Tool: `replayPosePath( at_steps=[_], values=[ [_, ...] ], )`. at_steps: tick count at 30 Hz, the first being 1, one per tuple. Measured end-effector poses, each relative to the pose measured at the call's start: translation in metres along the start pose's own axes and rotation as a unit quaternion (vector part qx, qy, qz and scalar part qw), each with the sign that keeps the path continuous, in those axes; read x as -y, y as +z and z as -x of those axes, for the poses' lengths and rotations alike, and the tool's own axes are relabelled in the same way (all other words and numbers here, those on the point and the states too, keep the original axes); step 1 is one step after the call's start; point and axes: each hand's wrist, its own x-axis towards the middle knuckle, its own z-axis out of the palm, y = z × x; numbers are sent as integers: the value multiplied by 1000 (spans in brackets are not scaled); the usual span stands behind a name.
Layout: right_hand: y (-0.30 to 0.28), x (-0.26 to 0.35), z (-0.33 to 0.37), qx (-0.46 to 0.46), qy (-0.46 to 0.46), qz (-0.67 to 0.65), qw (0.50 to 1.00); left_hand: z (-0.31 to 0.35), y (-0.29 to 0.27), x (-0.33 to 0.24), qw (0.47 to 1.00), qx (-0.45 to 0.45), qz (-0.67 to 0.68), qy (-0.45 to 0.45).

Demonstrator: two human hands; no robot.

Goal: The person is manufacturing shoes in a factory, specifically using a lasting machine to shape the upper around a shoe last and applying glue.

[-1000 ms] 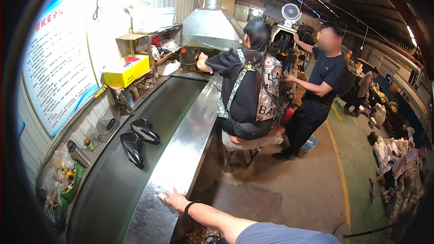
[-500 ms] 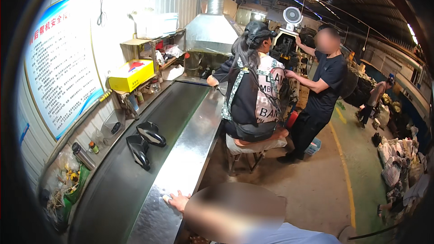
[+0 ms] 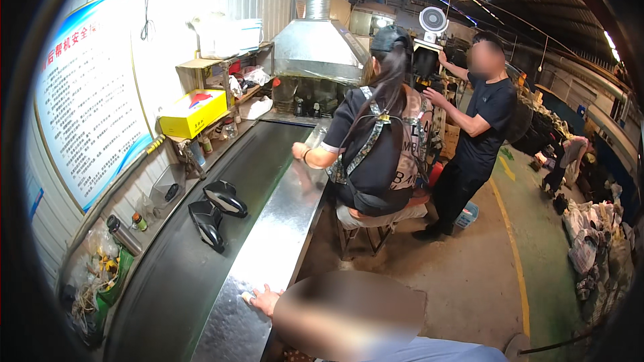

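Observation:
My left hand [image 3: 263,299] lies palm down on the shiny metal ledge [image 3: 261,258], fingers apart and nothing in them. A pale wrap or cover shows on one fingertip. Part of that forearm is blurred out. Beyond the hand, on the dark conveyor belt [image 3: 157,275], are two black shoes, one nearer [image 3: 206,224] and one farther [image 3: 225,198]; my hand touches neither. My right hand is out of view.
A co-worker [image 3: 376,134] sits on a padded stool [image 3: 382,218] beside the ledge; another person [image 3: 479,121] stands behind. A metal hood [image 3: 315,50] covers the belt's far end. Along the wall are a yellow box [image 3: 193,114], a flask [image 3: 123,231] and bags [image 3: 100,275].
The seated co-worker has turned toward the belt, back to me, with a hand now nearer along the ledge. The standing person's lower hand has risen slightly. My left hand stays in place.

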Motion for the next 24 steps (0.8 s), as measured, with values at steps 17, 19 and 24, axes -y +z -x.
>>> replayPosePath(
  at_steps=[17, 19, 24],
  values=[
    [12, -34, -2, 14, 36, 11, 999, -12, 0, -26, 999, 8, -34, 1],
    [-3, -8, 2, 32, 21, -5, 999, 4, -5, -24, 999, 18, -22, -36],
    [-48, 11, 28, 70, 29, -34, 997, -8, 9, 13, 999, -24, -28, -7]
  ],
)
